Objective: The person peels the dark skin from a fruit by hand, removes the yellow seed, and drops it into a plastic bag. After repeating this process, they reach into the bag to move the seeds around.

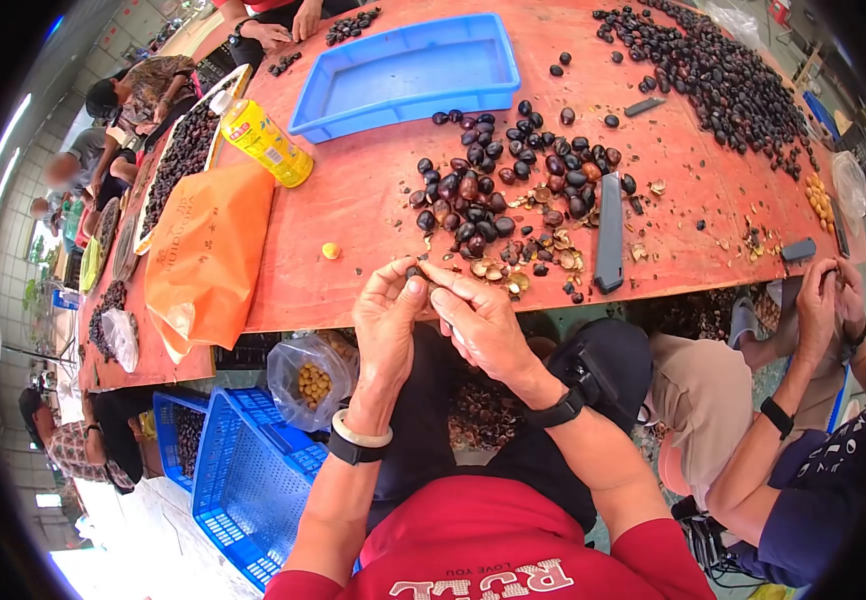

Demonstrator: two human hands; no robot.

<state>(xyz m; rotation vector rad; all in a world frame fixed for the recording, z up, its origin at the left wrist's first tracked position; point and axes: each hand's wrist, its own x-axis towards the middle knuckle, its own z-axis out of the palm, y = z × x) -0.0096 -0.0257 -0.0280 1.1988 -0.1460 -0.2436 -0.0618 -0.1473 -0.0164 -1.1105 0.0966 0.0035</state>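
Note:
Over the near edge of the red table, my left hand and my right hand meet at their fingertips. Between them is a small dark nut, pinched by the left thumb and forefinger, with the right fingers pressed close against it. Just beyond my hands lies a loose pile of dark nuts, with broken shells along its near side. A grey-handled knife rests right of the pile. One yellow kernel sits on the table to the left.
A blue tray stands at the back, beside a yellow bottle and an orange bag. A larger nut heap covers the far right. Blue crates and a bag of kernels are lower left. A co-worker's hands are at right.

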